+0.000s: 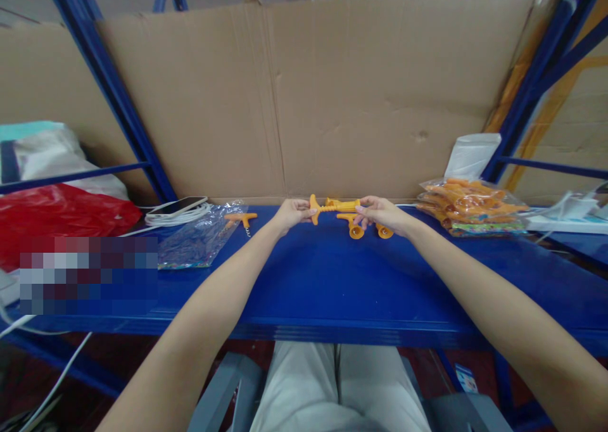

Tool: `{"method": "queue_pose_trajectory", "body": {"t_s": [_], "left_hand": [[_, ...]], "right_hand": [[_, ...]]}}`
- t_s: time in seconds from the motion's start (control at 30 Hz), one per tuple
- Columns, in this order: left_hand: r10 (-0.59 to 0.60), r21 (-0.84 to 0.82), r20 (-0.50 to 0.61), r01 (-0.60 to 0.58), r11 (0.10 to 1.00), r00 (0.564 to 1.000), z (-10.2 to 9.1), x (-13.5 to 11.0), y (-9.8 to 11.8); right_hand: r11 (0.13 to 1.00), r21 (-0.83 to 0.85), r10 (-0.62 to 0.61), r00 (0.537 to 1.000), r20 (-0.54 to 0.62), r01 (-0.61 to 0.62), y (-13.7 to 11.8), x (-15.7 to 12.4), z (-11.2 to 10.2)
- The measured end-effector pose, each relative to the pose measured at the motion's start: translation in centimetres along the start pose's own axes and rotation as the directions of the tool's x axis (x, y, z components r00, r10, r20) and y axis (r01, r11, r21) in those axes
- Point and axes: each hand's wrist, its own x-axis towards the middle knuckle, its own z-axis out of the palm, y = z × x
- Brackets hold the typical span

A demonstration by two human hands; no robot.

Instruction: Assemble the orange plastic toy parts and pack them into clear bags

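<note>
My left hand [292, 215] pinches the T-shaped handle [314, 209] of a yellow-orange threaded piece, held level. Its ridged shaft [327, 208] points right, toward a yellow-orange tube-like body [350, 206] gripped by the fingers of my right hand [384, 215]. Shaft and body are in line; whether the shaft sits inside the body I cannot tell. Below my right hand, two orange cup-ended pieces [356, 231] rest on the blue shelf. Off to the left lies an orange T-handled corkscrew [244, 219] with a metal spiral, beside a clear plastic bag [192, 241].
A stack of bagged orange parts [468, 207] is at the right, with a white pouch [472, 156] behind it. Coiled white cable and a phone [183, 207] lie at the left near a red bag [61, 220]. Cardboard [361, 96] walls off the back of the blue shelf [351, 286].
</note>
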Motion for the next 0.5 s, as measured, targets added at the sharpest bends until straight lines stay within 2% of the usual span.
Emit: {"method": "queue_pose_trajectory", "body": {"t_s": [0.2, 0.37, 0.5], "left_hand": [[-0.004, -0.003, -0.02, 0.004, 1.0, 1.0, 0.3, -0.19, 0.12], [-0.001, 0.005, -0.004, 0.001, 1.0, 1.0, 0.28, -0.17, 0.13], [0.035, -0.005, 0.008, -0.035, 0.999, 0.999, 0.27, -0.08, 0.04]], "right_hand": [[0.998, -0.052, 0.027, 0.999, 0.039, -0.025, -0.01, -0.17, -0.29], [0.998, -0.044, 0.041, 0.999, 0.007, -0.041, -0.13, -0.3, 0.06], [0.995, -0.024, 0.098, 0.994, -0.052, -0.1, 0.09, -0.07, 0.55]]}}
